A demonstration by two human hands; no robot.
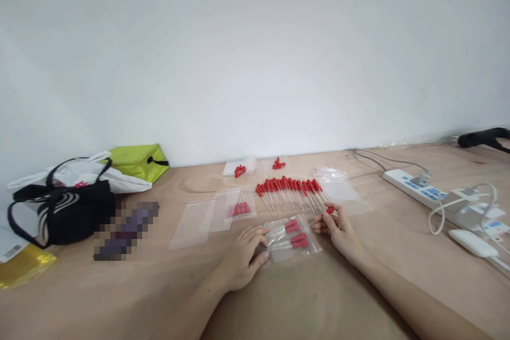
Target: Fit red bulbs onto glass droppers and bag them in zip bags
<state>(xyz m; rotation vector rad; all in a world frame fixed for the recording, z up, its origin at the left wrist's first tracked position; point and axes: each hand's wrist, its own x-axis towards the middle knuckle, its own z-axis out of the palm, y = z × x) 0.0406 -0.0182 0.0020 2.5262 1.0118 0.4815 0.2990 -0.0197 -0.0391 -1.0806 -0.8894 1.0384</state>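
My left hand (247, 256) pinches the left end of a clear zip bag (274, 255), which lies on the table with several red-bulbed droppers inside. In my right hand (337, 226) is one dropper (330, 210) with a red bulb and a thin clear stem. Its bulb is between the fingers, and its stem points left toward the bag's open-looking right edge. Beyond the hands, a row of droppers (289, 185) lies side by side, bulbs away from me. Left of it, another bag (243, 216) shows several red bulbs under overlapping flat clear bags (193, 220).
At the back are filled bags (241, 171) and more clear bags (338, 186). A white power strip (414, 187) with cables and a white adapter (472, 243) is on the right. A black bag (83, 218), a lime-green case (137, 162) and a blurred-out object (127, 231) are on the left.
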